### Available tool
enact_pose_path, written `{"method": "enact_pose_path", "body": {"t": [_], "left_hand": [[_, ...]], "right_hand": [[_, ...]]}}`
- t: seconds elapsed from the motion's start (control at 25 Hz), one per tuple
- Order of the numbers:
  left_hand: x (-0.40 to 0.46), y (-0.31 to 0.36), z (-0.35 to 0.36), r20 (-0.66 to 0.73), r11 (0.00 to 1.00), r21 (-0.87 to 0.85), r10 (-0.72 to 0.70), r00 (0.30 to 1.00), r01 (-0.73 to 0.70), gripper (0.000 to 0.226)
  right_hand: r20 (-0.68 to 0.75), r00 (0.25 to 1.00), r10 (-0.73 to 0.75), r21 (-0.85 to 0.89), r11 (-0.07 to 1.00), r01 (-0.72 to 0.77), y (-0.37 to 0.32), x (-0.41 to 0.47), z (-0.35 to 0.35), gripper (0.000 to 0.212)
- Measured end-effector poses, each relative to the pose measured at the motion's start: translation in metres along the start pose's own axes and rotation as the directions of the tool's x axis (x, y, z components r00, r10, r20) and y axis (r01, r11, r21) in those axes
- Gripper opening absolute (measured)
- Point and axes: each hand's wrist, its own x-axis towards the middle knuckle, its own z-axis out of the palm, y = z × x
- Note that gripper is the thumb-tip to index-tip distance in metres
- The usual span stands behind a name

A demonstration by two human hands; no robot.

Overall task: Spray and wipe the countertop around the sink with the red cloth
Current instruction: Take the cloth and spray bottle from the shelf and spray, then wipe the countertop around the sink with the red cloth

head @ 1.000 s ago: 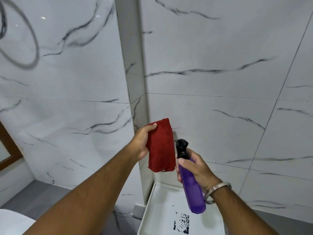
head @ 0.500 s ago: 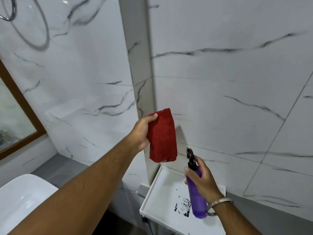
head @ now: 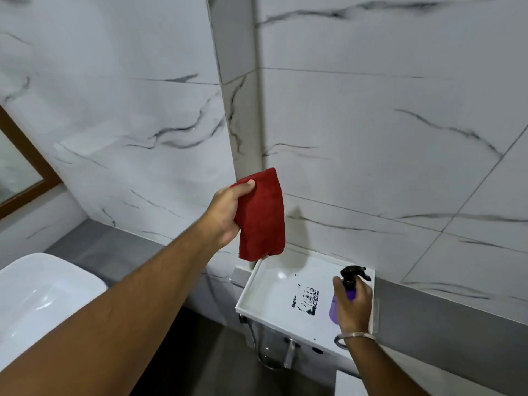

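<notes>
Cloth [head: 261, 215] is pinched folded in left hand [head: 225, 212]: soft, limp, best bunched. Bottle [head: 347, 295] is gripped in right hand [head: 353, 305]; likely slick.

No legible text, brand, number or sign is present. The white tray [head: 257, 292] carries a black, partly worn printed patch [head: 305, 299] on its inner surface; its characters cannot be made out.

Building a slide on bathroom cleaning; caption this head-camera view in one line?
Left hand holds up a red cloth while right hand grips a purple spray bottle over a white tray.
</notes>
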Motion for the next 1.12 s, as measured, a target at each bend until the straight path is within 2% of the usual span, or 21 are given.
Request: {"method": "enact_pose_path", "body": {"t": [0.04, 0.12, 0.2, 0.28, 0.36, 0.4, 0.44, 0.48, 0.52, 0.56, 0.64, 0.72, 0.76, 0.84, 0.92, 1.04, 1.12], "left_hand": [[-0.001, -0.002, -0.005, 0.012, 1.000, -0.008, -0.011, 1.000, 0.011, 0.028], [-0.004, -0.003, -0.016, 0.039, 0.999, -0.007, -0.035, 0.999, 0.035, 0.028], [-0.007, -0.002, -0.028, 0.064, 0.998, -0.002, -0.058, 0.996, 0.058, 0.030], [-0.010, 0.003, -0.044, 0.073, 0.997, -0.005, -0.072, 0.995, 0.072, 0.029], [-0.014, 0.008, -0.061, 0.078, 0.996, -0.034, -0.084, 0.993, 0.087, 0.029], [-0.016, 0.011, -0.073, 0.091, 0.993, -0.063, -0.095, 0.991, 0.101, 0.030], [-0.018, 0.013, -0.081, 0.109, 0.988, -0.096, -0.114, 0.987, 0.125, 0.032], [-0.020, 0.016, -0.091, 0.131, 0.979, -0.134, -0.139, 0.982, 0.156, 0.032], [-0.021, 0.020, -0.104, 0.151, 0.969, -0.169, -0.155, 0.976, 0.180, 0.031], [-0.021, 0.025, -0.121, 0.166, 0.959, -0.209, -0.159, 0.973, 0.192, 0.031], [-0.017, 0.034, -0.165, 0.153, 0.932, -0.315, -0.134, 0.979, 0.177, 0.029], [-0.008, 0.041, -0.232, 0.072, 0.923, -0.367, -0.094, 0.993, 0.114, 0.024], [-0.004, 0.039, -0.268, 0.012, 0.950, -0.299, -0.092, 0.996, 0.091, 0.022], [-0.002, 0.025, -0.323, -0.060, 0.993, -0.008, -0.116, 0.991, 0.116, 0.018], [0.002, 0.007, -0.369, -0.051, 0.954, 0.231, -0.185, 0.981, 0.192, 0.013], [0.030, 0.000, -0.408, 0.032, 0.876, 0.443, -0.229, 0.973, 0.191, 0.020], [0.057, 0.007, -0.418, 0.089, 0.828, 0.556, -0.144, 0.986, 0.071, 0.018]], "right_hand": [[-0.040, 0.999, 0.004, -0.041, 0.999, -0.006, 0.002, -0.001, 0.001, 0.022], [-0.132, 0.982, 0.135, -0.142, 0.978, -0.153, 0.004, -0.011, 0.002, 0.069], [-0.259, 0.915, 0.308, -0.200, 0.910, -0.363, 0.004, -0.037, 0.002, 0.120], [-0.385, 0.828, 0.409, -0.202, 0.837, -0.508, 0.004, -0.083, 0.009, 0.141], [-0.383, 0.824, 0.417, -0.153, 0.851, -0.502, -0.003, -0.123, 0.031, 0.133], [-0.246, 0.859, 0.448, -0.057, 0.879, -0.474, -0.015, -0.135, 0.051, 0.119], [-0.033, 0.886, 0.462, 0.098, 0.884, -0.458, -0.032, -0.135, 0.069, 0.102], [0.235, 0.880, 0.413, 0.246, 0.851, -0.464, -0.052, -0.127, 0.090, 0.092], [0.459, 0.825, 0.330, 0.332, 0.797, -0.504, -0.073, -0.115, 0.112, 0.091], [0.613, 0.751, 0.244, 0.364, 0.757, -0.543, -0.094, -0.103, 0.137, 0.088], [0.764, 0.626, 0.159, 0.362, 0.698, -0.619, -0.126, -0.086, 0.182, 0.066], [0.789, 0.578, 0.211, 0.292, 0.698, -0.653, -0.132, -0.082, 0.226, 0.053], [0.799, 0.555, 0.233, 0.256, 0.703, -0.663, -0.126, -0.084, 0.245, 0.050], [0.812, 0.513, 0.278, 0.166, 0.732, -0.660, -0.111, -0.091, 0.267, 0.047], [0.782, 0.492, 0.384, 0.022, 0.770, -0.637, -0.095, -0.100, 0.292, 0.047], [0.700, 0.548, 0.459, -0.119, 0.831, -0.544, -0.087, -0.098, 0.326, 0.029], [0.665, 0.647, 0.373, -0.112, 0.907, -0.407, -0.088, -0.082, 0.350, 0.026]]}}
